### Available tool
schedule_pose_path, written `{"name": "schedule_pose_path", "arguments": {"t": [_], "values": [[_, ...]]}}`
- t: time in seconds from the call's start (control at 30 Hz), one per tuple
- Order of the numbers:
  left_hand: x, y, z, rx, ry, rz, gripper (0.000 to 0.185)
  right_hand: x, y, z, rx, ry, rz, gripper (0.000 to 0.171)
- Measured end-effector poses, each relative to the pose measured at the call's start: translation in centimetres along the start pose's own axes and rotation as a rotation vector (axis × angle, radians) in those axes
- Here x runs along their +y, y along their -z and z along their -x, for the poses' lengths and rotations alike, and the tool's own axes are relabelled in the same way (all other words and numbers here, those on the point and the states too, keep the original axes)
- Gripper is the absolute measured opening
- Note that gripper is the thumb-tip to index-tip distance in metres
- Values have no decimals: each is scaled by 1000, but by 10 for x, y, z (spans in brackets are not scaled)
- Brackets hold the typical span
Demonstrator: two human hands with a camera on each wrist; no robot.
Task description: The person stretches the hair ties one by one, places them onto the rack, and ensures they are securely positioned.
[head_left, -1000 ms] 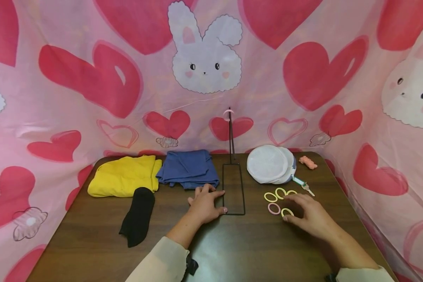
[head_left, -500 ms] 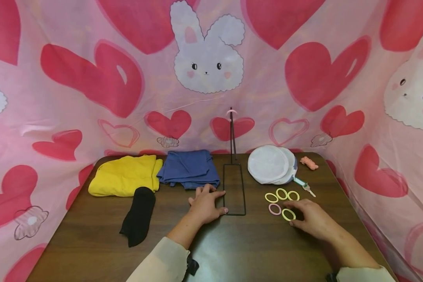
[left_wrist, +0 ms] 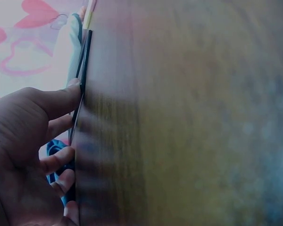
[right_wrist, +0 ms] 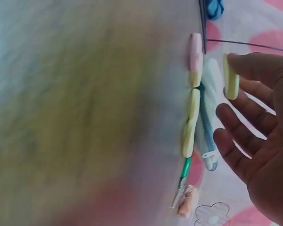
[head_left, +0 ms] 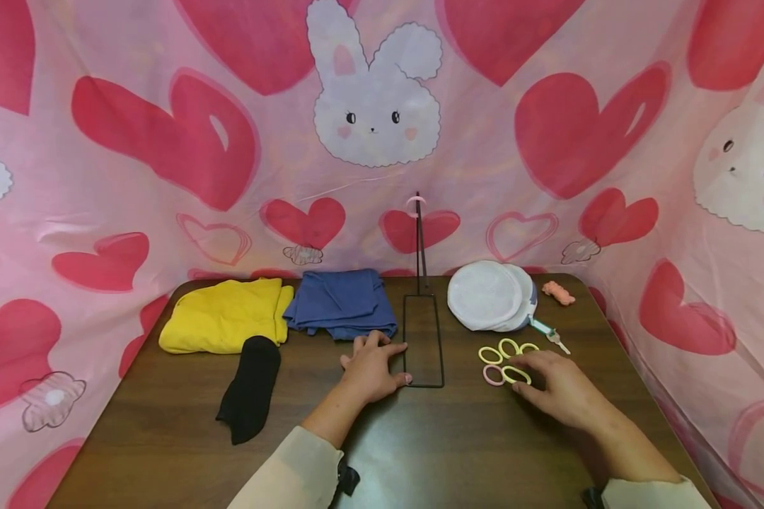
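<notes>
Fingertips of the right hand (head_left: 563,392) are lifting a yellow ring (head_left: 516,375) off the table (head_left: 458,452) beside the other rings (head_left: 508,348), grip loose and light, while the left hand (head_left: 371,371) is pressing flat, steadying the stand (head_left: 423,343), so it needs firmer pinching.

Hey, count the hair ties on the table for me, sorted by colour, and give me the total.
Yellow hair ties: 4, one of them lifted off the table on the right hand's fingertips
Pink hair ties: 1, flat on the table
Total on or just above the table: 5
</notes>
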State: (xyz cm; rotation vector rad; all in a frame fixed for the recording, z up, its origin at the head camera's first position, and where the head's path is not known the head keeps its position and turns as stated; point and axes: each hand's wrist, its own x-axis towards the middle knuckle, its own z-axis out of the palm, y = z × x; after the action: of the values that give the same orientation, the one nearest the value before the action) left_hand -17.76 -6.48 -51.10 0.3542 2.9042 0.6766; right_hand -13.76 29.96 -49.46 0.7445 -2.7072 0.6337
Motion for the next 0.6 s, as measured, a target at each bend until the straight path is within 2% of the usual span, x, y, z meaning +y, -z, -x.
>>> {"name": "schedule_pose_path", "arguments": {"t": [0.37,0.5,0.6], "values": [[0,2,1,2,-9,13,61,-21,12,-25,177,133,-99,39],[0,2,1,-1,-7,14,61,-31,15,-36,217,179,-121,31],[0,2,1,-1,-8,17,61,-40,19,-46,242,201,-141,38]]}}
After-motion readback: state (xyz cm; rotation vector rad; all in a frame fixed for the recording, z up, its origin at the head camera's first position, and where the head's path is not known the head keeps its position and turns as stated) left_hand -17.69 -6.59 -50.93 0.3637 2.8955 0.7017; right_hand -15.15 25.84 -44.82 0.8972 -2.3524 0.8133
